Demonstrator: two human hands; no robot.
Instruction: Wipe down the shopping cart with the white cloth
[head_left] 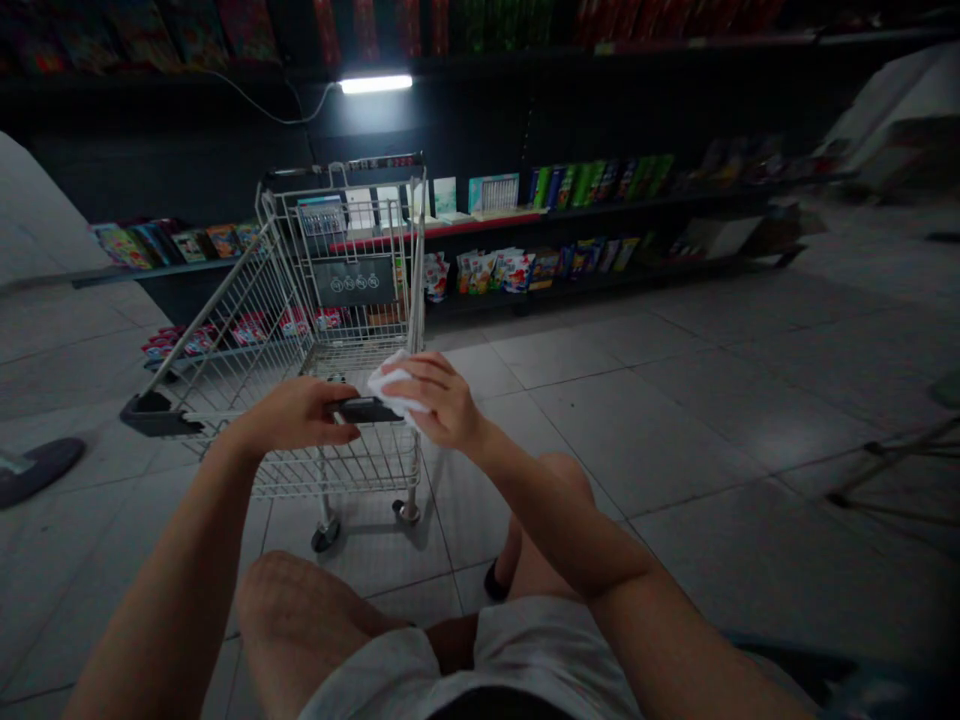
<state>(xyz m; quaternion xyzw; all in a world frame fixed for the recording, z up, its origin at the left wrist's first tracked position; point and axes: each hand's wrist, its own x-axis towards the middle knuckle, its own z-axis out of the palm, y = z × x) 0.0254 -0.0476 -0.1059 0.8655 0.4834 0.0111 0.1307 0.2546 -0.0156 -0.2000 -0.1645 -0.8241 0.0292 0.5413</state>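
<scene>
Cart placard (354, 282) with illegible round icons

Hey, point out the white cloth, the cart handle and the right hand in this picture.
white cloth (393, 387): head view, on its crumpled middle.
cart handle (367, 409): head view, on the black grip between the hands.
right hand (446, 400): head view, on the back of the hand.

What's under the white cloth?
The shopping cart's black handle goes under the white cloth, pressed by the right hand. The handle part beneath it is covered, so I can't see it.
</scene>
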